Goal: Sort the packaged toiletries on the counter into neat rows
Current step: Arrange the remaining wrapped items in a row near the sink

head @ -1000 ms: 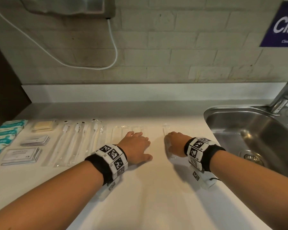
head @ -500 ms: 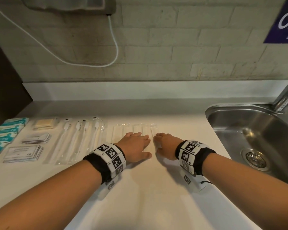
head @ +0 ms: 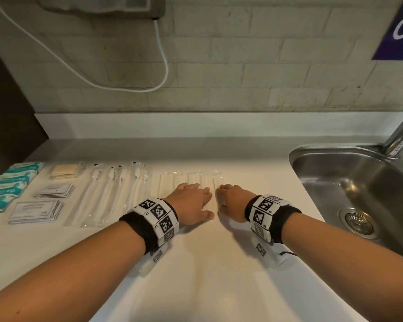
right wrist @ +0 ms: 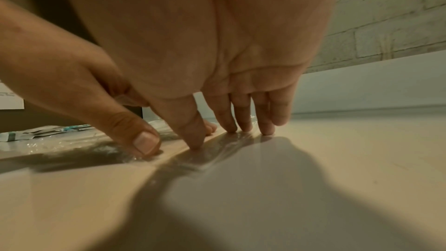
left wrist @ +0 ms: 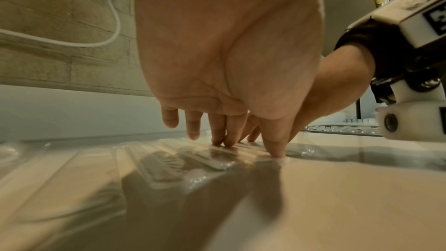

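From the head view: left hand (head: 191, 203) and right hand (head: 230, 202) side by side, fingers extended flat on the clear-wrapped packets (head: 186, 180), right of the toothbrush packs (head: 116, 191) on the white counter (head: 196, 275). From the left wrist: fingertips (left wrist: 218, 141) pressed straight onto crinkled wrap. From the right wrist: thumb (right wrist: 196, 140) and fingers down on the rightmost packet, not curled.

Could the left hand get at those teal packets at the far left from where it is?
Probably yes. The left hand rests on the clear packets, holding nothing. The teal packets lie uncovered, with only flat toothbrush packs and card stacks between.
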`<move>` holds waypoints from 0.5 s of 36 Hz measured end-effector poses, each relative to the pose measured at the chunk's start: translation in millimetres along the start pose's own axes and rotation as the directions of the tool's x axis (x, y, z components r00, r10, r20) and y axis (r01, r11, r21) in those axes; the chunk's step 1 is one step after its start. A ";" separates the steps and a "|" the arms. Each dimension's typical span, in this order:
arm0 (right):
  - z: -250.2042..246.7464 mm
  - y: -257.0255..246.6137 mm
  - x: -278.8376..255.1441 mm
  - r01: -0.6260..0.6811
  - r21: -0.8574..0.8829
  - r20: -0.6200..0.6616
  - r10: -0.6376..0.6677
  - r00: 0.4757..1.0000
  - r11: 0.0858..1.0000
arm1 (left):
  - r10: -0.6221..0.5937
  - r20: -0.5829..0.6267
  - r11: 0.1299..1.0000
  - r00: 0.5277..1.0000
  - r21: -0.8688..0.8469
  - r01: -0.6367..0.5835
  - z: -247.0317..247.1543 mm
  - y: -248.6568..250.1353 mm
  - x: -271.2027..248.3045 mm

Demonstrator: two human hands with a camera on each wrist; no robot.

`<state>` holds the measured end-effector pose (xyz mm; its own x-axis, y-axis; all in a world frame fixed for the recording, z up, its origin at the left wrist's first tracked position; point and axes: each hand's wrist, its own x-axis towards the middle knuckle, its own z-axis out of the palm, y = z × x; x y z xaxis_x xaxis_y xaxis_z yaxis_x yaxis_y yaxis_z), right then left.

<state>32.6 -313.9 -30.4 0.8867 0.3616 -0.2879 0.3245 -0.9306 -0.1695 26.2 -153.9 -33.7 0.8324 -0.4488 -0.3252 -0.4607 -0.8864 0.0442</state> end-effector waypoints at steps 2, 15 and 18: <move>-0.8 -0.7 -0.5 -0.006 0.002 0.003 0.006 1.000 1.000 | 0.004 0.000 1.000 1.000 0.002 -0.004 0.3 -0.4 0.5; -1.6 -0.5 0.8 -0.023 0.056 -0.011 0.023 1.000 0.998 | -0.022 -0.132 0.983 0.991 -0.184 -0.002 -0.7 -4.3 -2.9; -1.5 0.8 0.7 -0.012 0.104 -0.024 0.015 1.000 0.995 | -0.047 -0.179 0.977 0.983 -0.213 0.008 -2.1 -10.3 -8.3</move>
<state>34.0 -314.5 -29.3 0.8992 0.3462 -0.2675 0.2777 -0.9241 -0.2626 24.7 -141.3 -29.5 0.8948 -0.4196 -0.1527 -0.3778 -0.8937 0.2420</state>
